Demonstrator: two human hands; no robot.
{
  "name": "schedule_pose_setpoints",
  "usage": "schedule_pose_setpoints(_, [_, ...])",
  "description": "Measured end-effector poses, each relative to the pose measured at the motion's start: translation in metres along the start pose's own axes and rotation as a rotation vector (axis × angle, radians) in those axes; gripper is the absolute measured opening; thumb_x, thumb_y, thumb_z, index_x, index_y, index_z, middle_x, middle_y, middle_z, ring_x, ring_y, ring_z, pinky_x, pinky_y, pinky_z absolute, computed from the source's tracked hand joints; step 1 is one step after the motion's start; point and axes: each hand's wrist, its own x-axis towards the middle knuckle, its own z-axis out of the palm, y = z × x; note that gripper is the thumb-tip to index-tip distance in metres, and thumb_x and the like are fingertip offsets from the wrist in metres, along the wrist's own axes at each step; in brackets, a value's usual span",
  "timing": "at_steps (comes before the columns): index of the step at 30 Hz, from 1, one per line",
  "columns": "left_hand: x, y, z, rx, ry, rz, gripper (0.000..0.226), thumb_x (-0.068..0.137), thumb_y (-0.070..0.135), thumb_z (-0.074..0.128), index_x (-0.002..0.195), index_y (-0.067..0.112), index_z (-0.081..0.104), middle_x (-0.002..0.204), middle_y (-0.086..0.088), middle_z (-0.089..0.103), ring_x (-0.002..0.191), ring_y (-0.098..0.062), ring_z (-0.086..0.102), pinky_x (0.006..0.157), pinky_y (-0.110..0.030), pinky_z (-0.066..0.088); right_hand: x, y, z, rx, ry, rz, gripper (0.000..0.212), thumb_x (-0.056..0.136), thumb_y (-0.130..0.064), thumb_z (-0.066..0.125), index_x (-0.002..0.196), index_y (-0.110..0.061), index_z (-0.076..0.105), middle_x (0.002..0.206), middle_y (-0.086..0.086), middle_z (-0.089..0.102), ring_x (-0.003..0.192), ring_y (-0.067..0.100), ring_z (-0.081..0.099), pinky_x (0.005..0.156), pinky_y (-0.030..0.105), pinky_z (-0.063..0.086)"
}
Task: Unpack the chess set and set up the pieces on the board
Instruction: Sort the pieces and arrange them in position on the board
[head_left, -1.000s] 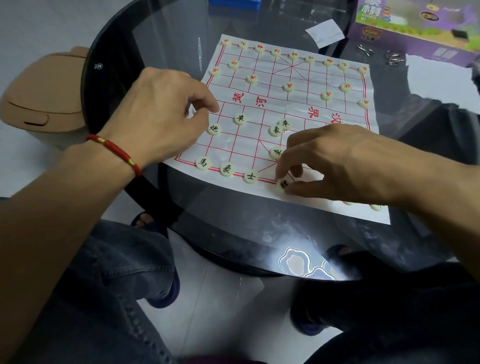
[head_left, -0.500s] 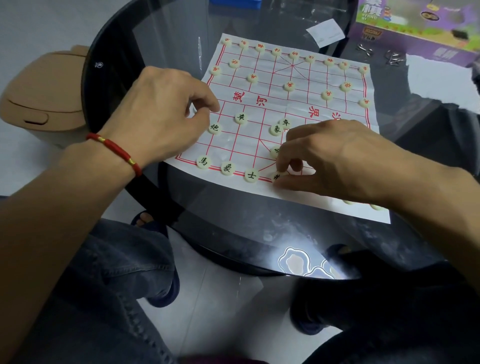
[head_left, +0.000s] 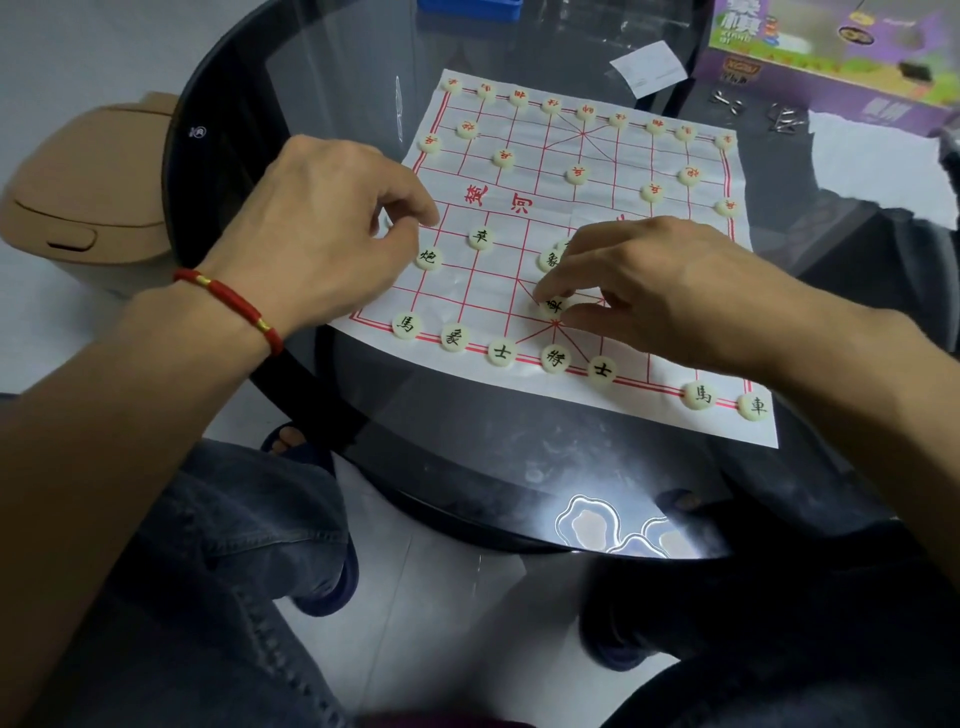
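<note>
On the paper board (head_left: 597, 208) at frame centre, sixteen red-marked pieces line the far half, eleven black-marked ones show nearer, the right hand (head_left: 654, 296) fingers pinch one black piece (head_left: 552, 306), and the left hand (head_left: 322, 234) fingers curl, contents hidden.

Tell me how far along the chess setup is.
Mostly done. The red pieces fill the far side of the board. Near row: seven black pieces sit on the line, with the left corner and one spot further right open. In hand: the right hand pinches a chariot piece above the general; the left hand pinches something small at the board's left edge. Left: the stray pieces mid-board.
</note>
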Motion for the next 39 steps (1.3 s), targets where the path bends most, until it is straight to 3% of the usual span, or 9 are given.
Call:
schedule_pose_setpoints(6, [-0.003,0.004,0.002,-0.027,-0.052,-0.002,0.021,0.093,0.020,0.061,0.108,0.023,0.076,0.094,0.008,0.064,0.069,-0.006,0.056,0.068,-0.018,0.038,0.005,0.003,0.001,0.011,-0.018,0.011,0.028,0.095,-0.029,0.066,0.123,-0.027,0.067,0.119,-0.004,0.065,0.083,0.008,0.052,0.072,0.027,0.052])
schedule_pose_setpoints(9, [-0.004,0.009,0.004,-0.051,-0.080,-0.019,0.021,0.093,0.021,0.062,0.109,0.025,0.075,0.098,0.010,0.066,0.073,-0.008,0.060,0.065,-0.013,0.037,0.008,0.004,0.001,0.012,-0.041,0.023,0.028,0.094,-0.028,0.068,0.122,-0.024,0.068,0.118,-0.003,0.066,0.080,0.006,0.050,0.070,0.018,0.043])
schedule_pose_setpoints(13, [-0.006,0.024,0.008,-0.209,-0.134,-0.083,0.018,0.093,0.030,0.065,0.108,0.033,0.074,0.097,0.018,0.068,0.081,0.001,0.062,0.060,-0.004,0.041,0.011,-0.005,-0.006,0.085,0.077,0.045,0.025,0.092,-0.027,0.071,0.116,-0.019,0.071,0.110,-0.002,0.070,0.068,-0.007,0.046,0.064,0.008,0.036])
schedule_pose_setpoints(16, [-0.008,0.036,0.007,-0.457,-0.179,-0.148,0.013,0.089,0.031,0.070,0.102,0.032,0.075,0.087,0.013,0.073,0.084,-0.002,0.068,0.071,-0.009,0.053,0.014,-0.017,-0.011,0.129,0.176,0.029,0.024,0.090,-0.030,0.072,0.112,-0.021,0.072,0.103,-0.004,0.070,0.068,-0.008,0.047,0.063,0.016,0.043])
schedule_pose_setpoints(18, [-0.008,0.037,0.006,-0.561,-0.180,-0.194,0.011,0.087,0.024,0.073,0.096,0.030,0.077,0.080,0.005,0.075,0.082,-0.016,0.071,0.079,-0.032,0.061,0.015,-0.023,-0.012,0.130,0.199,0.017,0.026,0.089,-0.035,0.071,0.111,-0.022,0.071,0.102,-0.006,0.068,0.066,-0.008,0.046,0.063,0.019,0.043])
schedule_pose_setpoints(20, [-0.008,0.031,0.004,-0.578,-0.173,-0.236,0.013,0.086,0.019,0.074,0.094,0.029,0.077,0.076,0.002,0.074,0.081,-0.020,0.072,0.079,-0.041,0.061,0.016,-0.025,-0.015,0.118,0.163,0.034,0.030,0.088,-0.041,0.069,0.113,-0.023,0.068,0.102,-0.007,0.065,0.067,-0.009,0.044,0.062,0.017,0.041])
schedule_pose_setpoints(24, [-0.007,0.009,-0.004,-0.407,-0.103,-0.263,0.010,0.088,0.022,0.073,0.093,0.029,0.077,0.085,0.013,0.074,0.077,0.004,0.067,0.066,-0.008,0.052,0.007,-0.022,-0.017,0.040,-0.070,0.018,0.038,0.086,-0.062,0.053,0.103,-0.031,0.066,0.093,-0.012,0.063,0.072,-0.001,0.050,0.064,0.029,0.051])
schedule_pose_setpoints(32, [-0.015,-0.014,-0.007,-0.260,-0.058,-0.301,0.009,0.091,0.024,0.070,0.097,0.026,0.076,0.095,0.011,0.071,0.081,-0.004,0.067,0.065,-0.018,0.051,-0.004,-0.023,-0.018,0.006,-0.196,0.023,0.046,0.078,-0.070,0.048,0.105,-0.036,0.065,0.096,-0.014,0.061,0.084,0.011,0.057,0.071,0.040,0.056])
schedule_pose_setpoints(39, [-0.015,-0.022,-0.009,-0.232,-0.090,-0.338,0.005,0.088,0.024,0.072,0.088,0.028,0.074,0.085,0.011,0.072,0.075,-0.002,0.067,0.060,-0.015,0.047,-0.003,-0.020,-0.012,0.033,-0.189,0.019,0.030,0.085,-0.056,0.060,0.105,-0.035,0.065,0.097,-0.015,0.062,0.085,0.012,0.057,0.073,0.040,0.055])
